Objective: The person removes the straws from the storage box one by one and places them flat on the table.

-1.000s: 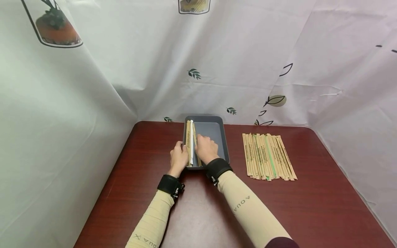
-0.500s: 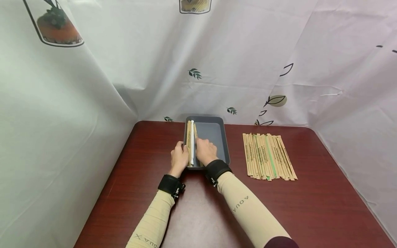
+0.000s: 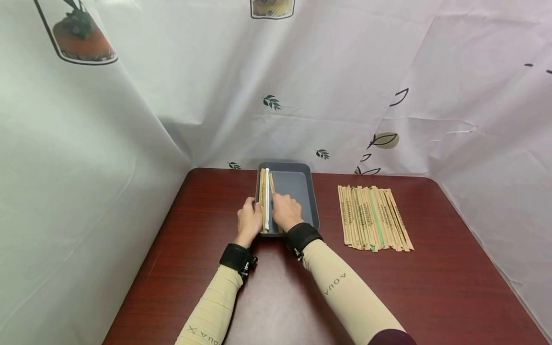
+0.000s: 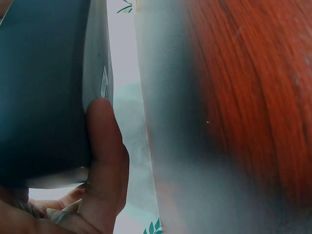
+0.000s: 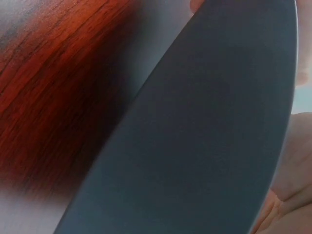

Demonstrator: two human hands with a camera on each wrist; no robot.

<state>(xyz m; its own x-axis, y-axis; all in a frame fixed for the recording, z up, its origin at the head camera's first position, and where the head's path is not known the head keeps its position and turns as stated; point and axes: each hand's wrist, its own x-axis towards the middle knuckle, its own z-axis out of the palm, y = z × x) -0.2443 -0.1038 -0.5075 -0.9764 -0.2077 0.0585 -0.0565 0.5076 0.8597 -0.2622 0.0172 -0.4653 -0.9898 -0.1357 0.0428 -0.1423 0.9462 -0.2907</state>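
A dark grey tray (image 3: 295, 184) stands at the back of the table. Along its left side lie several paper-wrapped chopsticks (image 3: 262, 191), with one white-wrapped stick (image 3: 267, 199) among them. My left hand (image 3: 249, 220) grips the tray's left wall; in the left wrist view a finger (image 4: 105, 141) lies along the outside of that wall. Inside the tray, my right hand (image 3: 286, 211) has curled fingers over a tan wrapped pair right of the white one and seems to pinch it. Its fingertips are hidden in the head view, and the tray wall (image 5: 185, 126) fills most of the right wrist view.
To the right, a flat row of wrapped chopsticks (image 3: 371, 218), some with green wrapping, lies on the reddish-brown table (image 3: 435, 268). A white printed curtain (image 3: 224, 105) closes off the back and sides, close behind the tray.
My right hand has shifted slightly toward me within the tray, and the tray appears a few pixels to the right. My left hand keeps its hold; the row on the right is unchanged.
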